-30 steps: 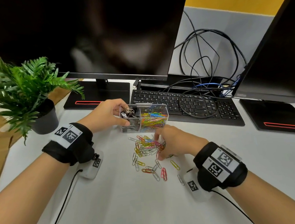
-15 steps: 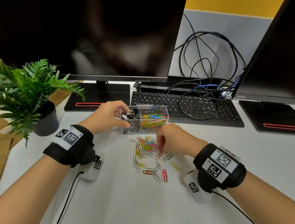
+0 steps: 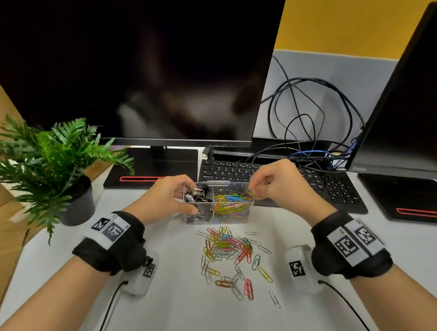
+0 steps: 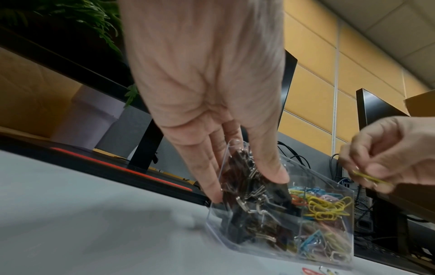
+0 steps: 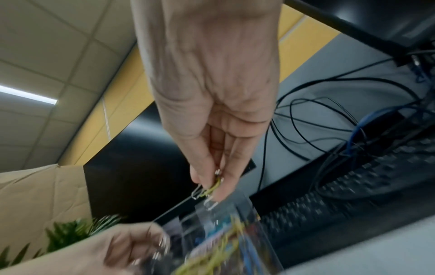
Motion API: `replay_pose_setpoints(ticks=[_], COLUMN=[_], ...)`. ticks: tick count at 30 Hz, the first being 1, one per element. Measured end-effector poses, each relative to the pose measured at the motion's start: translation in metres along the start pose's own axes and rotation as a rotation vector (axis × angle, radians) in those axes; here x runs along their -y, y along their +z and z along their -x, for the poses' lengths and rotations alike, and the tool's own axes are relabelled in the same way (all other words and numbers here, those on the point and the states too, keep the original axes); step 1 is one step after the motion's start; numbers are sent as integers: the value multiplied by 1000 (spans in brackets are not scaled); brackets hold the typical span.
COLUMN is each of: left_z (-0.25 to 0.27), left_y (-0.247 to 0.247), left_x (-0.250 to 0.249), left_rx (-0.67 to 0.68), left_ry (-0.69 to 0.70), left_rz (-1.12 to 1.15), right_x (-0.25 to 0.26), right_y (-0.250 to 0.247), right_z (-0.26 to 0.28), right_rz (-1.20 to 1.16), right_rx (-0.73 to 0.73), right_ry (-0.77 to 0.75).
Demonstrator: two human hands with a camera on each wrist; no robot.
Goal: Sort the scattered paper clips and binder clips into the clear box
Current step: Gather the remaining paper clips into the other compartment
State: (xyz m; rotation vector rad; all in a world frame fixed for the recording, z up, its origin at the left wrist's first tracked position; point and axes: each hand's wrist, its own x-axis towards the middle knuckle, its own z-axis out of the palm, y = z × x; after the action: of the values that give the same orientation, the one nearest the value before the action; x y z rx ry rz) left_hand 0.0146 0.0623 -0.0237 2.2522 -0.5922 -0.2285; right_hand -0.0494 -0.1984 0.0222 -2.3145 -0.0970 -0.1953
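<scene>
Two monitors (image 3: 130,66), one keyboard (image 3: 281,174), one potted plant (image 3: 46,168), one clear box (image 3: 217,203).

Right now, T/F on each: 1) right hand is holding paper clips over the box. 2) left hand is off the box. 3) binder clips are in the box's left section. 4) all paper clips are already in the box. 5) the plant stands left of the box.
1) True: the right hand pinches paper clips above the clear box.
2) False: the left hand grips the box's left end.
3) True: the binder clips fill the left section; coloured clips fill the right one.
4) False: a scattered pile of paper clips lies on the desk in front of the box.
5) True: the plant stands to its left.
</scene>
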Motion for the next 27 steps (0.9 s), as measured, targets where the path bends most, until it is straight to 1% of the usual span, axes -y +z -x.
replay_pose_setpoints(ticks=[4,8,12,15,17,18,20,23,25,27], left_z=[0,0,-1,-2,-2,-2,-1,0,0,-1], left_y=[0,1,0,1,1,1,0,-1,0,0], left_x=[0,-3,-2,-1,0,0,1,0,0,1], left_rx=[4,-2,-1,1,2,4,3,-3,-2,3], left_ry=[-11,-11,-17,-24,-25,-22,-13,0,-3,-4], left_rz=[7,-4,-16,-9,-6,-7,-10,-13,-18,-17], right_x=[12,7,5,7,14,19,28,29,26,23], right_y=[8,26,33,30,29,30,40,63,74,79], right_z=[-15,-23,-18,-12,-2,4,18,31,34,35], right_rz=[2,78,139,116,72,58,101,259,369,442], right_rx=[-47,-5,43,20,26,56,181,373,486,632], right_ry=[-58,-86,-102,-93,-135,-171,-238,-311,-340,-350])
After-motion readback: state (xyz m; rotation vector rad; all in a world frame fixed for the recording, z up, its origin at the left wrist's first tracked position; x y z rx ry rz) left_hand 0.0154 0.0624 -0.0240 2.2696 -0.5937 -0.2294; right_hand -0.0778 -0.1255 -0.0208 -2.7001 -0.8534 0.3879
